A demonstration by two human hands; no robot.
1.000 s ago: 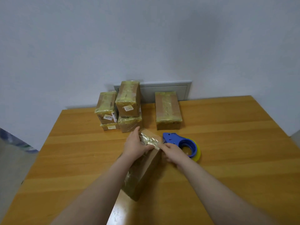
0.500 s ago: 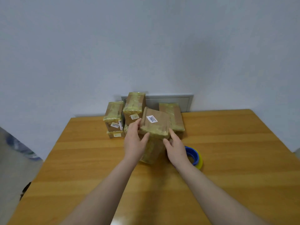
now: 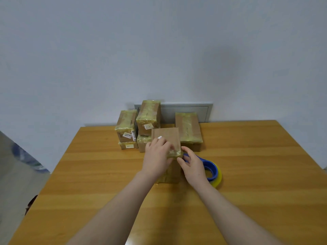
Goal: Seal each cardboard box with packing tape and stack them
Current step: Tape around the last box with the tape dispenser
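Observation:
A brown cardboard box (image 3: 168, 138) stands on end in the middle of the wooden table (image 3: 247, 174), with yellowish tape along its near top edge. My left hand (image 3: 156, 159) lies over the box's top and left side, gripping it. My right hand (image 3: 193, 165) touches the box's right near corner with fingers spread. Behind it, several taped boxes form a stack (image 3: 139, 124) at the table's far edge, and one more taped box (image 3: 188, 129) lies flat to the right. A blue tape dispenser with a yellow roll (image 3: 213, 173) lies right of my right hand.
A grey wall panel (image 3: 185, 112) sits behind the boxes on the pale wall. The table's left edge drops to the floor, where a blue-and-white object (image 3: 26, 156) lies.
The box was lying tilted on the table with both hands pressing tape at its end; it has been lifted, turned upright and set standing. The view has tilted upward slightly.

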